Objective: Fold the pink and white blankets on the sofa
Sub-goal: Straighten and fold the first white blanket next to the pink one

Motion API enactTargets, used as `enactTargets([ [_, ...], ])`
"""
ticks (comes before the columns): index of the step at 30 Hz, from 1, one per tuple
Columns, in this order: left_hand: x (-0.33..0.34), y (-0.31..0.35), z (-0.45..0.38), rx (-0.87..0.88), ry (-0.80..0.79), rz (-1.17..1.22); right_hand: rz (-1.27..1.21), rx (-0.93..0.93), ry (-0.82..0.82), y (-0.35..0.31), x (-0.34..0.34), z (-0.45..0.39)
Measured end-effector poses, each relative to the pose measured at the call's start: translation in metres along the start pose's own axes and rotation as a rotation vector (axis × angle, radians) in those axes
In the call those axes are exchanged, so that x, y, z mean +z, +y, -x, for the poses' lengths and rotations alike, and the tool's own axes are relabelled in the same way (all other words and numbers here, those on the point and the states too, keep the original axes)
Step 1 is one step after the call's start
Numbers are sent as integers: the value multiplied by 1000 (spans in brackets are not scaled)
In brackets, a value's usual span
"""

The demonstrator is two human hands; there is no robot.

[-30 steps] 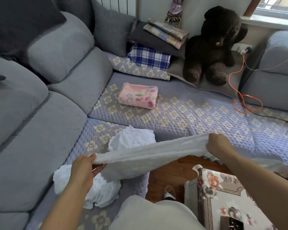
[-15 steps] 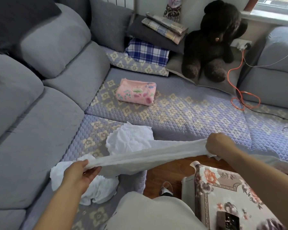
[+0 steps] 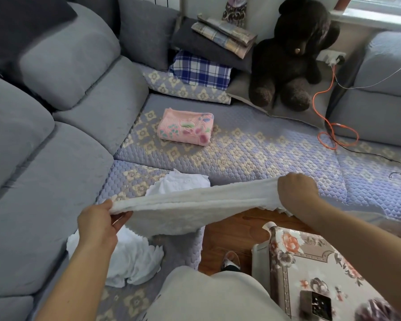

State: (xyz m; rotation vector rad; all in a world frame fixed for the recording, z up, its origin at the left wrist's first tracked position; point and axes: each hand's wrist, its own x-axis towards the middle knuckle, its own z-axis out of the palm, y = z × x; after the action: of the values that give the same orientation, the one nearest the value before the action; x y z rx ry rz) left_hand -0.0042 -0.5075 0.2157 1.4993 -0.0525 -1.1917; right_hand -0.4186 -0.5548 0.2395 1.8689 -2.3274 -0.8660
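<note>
White textured fabric blanket (image 3: pixel 195 205): soft, light, limp; stretched at lower centre between left hand (image 3: pixel 97 224) and right hand (image 3: pixel 296 191), both clamped on its edge. Corners are judged the best holds.

Pink flowered blanket (image 3: pixel 185 129): folded, centre frame, on sofa (image 3: pixel 252 154).

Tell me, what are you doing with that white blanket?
A person is folding blankets on the sofa. The left hand and the right hand each grip an end of the white blanket and hold it stretched out above the seat, while the rest of it lies bunched on the cushion. The pink blanket is already folded and sits further back on the seat, in front of a dark stuffed dog.
</note>
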Motion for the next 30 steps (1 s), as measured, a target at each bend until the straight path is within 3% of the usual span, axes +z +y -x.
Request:
enactTargets([
  [3, 2, 9, 1, 18, 6, -13, -33, -15, 130, 1, -1, -1],
  [7, 2, 16, 3, -16, -19, 26, -420, 119, 169, 25, 4, -21],
  [9, 4, 16, 7, -18, -33, 40, -499, 184, 199, 28, 10, -28],
  [12, 9, 17, 13, 11, -49, 32, -456, 170, 241, 24, 18, -28],
  [15, 9, 21, 14, 37, -39, 29, -226, 31, 310, 23, 25, -24],
  [17, 6, 24, 11, 48, -30, 31, -146, -56, 267, 23, 33, -21],
  [20, 5, 27, 11, 58, -16, 36, -192, -40, 241, 25, 31, -18],
  [24, 7, 27, 12, 55, -4, 37, -269, 17, 323, 27, 16, -21],
  [26, 8, 27, 10, 54, 4, 37, -439, 85, 404, 34, 16, -31],
  [30, 9, 25, 6, 46, -25, 24, -777, 272, 381, 34, 14, -42],
])
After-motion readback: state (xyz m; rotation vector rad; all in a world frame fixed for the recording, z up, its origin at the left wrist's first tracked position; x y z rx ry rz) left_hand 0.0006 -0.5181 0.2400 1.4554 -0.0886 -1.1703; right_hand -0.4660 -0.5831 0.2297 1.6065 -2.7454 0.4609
